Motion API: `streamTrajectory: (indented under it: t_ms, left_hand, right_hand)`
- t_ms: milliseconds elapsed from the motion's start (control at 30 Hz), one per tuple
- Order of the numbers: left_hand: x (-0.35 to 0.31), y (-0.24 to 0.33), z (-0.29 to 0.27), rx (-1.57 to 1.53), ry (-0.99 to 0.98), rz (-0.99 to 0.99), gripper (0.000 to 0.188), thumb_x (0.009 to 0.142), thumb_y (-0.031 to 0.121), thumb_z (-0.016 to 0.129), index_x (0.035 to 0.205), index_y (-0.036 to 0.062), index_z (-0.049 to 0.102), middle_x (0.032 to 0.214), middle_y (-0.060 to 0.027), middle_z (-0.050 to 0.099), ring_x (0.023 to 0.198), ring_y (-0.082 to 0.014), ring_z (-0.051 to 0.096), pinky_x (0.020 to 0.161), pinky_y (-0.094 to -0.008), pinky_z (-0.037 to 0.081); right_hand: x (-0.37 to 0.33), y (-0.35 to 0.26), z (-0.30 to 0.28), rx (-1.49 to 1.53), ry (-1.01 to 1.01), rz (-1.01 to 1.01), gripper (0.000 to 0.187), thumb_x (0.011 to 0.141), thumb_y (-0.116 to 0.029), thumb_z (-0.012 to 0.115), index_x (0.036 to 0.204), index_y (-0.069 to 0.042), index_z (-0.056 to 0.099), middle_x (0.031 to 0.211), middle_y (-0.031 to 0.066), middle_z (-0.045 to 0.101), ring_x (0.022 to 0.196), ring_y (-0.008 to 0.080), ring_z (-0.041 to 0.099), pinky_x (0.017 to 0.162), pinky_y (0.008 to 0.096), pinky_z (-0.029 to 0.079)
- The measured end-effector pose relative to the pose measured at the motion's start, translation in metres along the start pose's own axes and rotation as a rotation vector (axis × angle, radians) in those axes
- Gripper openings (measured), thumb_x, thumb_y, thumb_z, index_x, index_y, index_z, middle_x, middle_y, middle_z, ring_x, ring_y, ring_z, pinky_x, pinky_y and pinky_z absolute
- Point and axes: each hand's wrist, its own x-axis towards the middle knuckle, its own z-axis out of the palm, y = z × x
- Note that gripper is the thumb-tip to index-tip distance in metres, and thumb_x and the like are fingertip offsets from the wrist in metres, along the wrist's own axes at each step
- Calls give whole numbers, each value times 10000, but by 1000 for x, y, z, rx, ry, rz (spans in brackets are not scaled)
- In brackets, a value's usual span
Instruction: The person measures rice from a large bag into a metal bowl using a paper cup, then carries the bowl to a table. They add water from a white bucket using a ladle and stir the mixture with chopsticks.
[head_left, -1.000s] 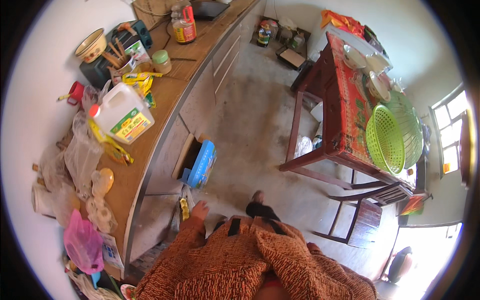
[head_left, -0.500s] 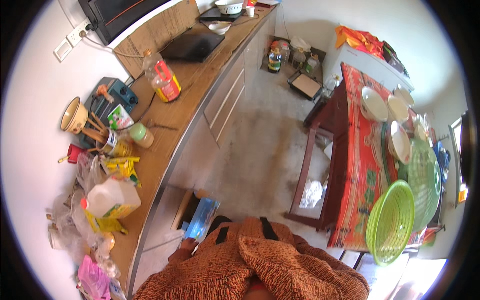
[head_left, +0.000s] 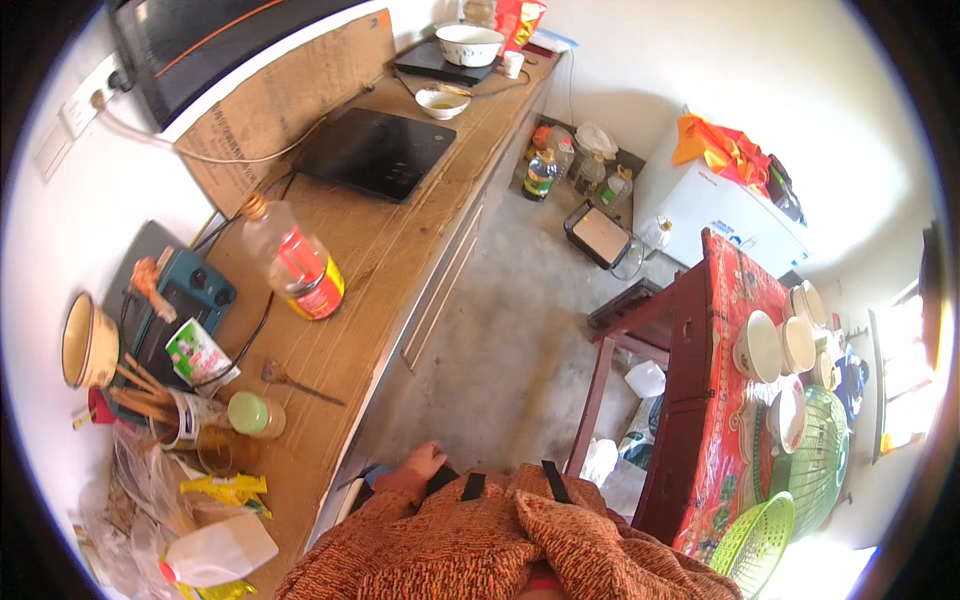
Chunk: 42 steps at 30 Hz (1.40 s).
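My left hand hangs low at my side, beside the front edge of the wooden counter. Its fingers look loosely stretched and I see nothing in them. My right hand is out of view, and the brown knitted sleeves and jacket fill the lower edge. Closest on the counter are a jar with a green lid, a dark brush-like tool and a large clear bottle with a red handle and label.
On the counter are a black cooktop, a small bowl, a white pot and a white jug. At right stands a red-covered table with bowls and a green basket. Several bottles stand on the far floor.
The view has shifted forward along the counter. My left hand has come away from the blue box beside the counter and shows more fully, farther right.
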Motion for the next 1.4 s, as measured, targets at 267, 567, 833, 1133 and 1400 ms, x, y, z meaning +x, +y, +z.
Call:
streamTrajectory:
  t_ms: [267, 567, 833, 1133, 1400]
  left_hand:
    - [120, 102, -35, -3, -14, 148, 357, 792, 242, 605, 1082, 46, 538, 1008, -152, 615, 943, -297, 592, 807, -381, 463]
    - [180, 237, -123, -83, 384, 114, 286, 796, 66, 588, 1073, 28, 531, 1002, -124, 609, 948, -215, 604, 768, -316, 487]
    - [253, 324, -162, -46, 503, 232, 276, 808, 75, 584, 1078, 49, 535, 1076, -135, 578, 966, -258, 595, 780, -336, 476]
    - [392, 398, -234, 23, 761, 608, 249, 765, 62, 617, 1006, 67, 554, 1097, -112, 561, 940, -309, 562, 785, -366, 464]
    - [465, 406, -269, 344, 760, 474, 487, 725, 146, 647, 1157, 48, 444, 1307, -180, 358, 1224, -363, 323, 980, -474, 290]
  right_hand:
    - [100, -47, -42, 207, 68, -48, 119, 822, -140, 589, 895, -61, 639, 802, 84, 638, 717, 154, 586, 665, 311, 477]
    - [293, -178, -102, 247, -73, -284, 103, 821, -117, 602, 904, -66, 635, 790, 63, 641, 707, 124, 585, 661, 289, 479]
    - [390, -256, -127, 350, -178, 43, 240, 802, 18, 398, 925, -41, 595, 669, 114, 607, 563, 194, 581, 531, 321, 487]
    - [436, -322, -189, 335, -108, -140, 191, 840, 21, 392, 973, -11, 526, 683, 118, 565, 548, 183, 556, 522, 295, 494]
    - [489, -355, -205, 424, -43, -209, 155, 859, -123, 504, 943, -7, 565, 817, 122, 612, 653, 201, 607, 585, 327, 504]
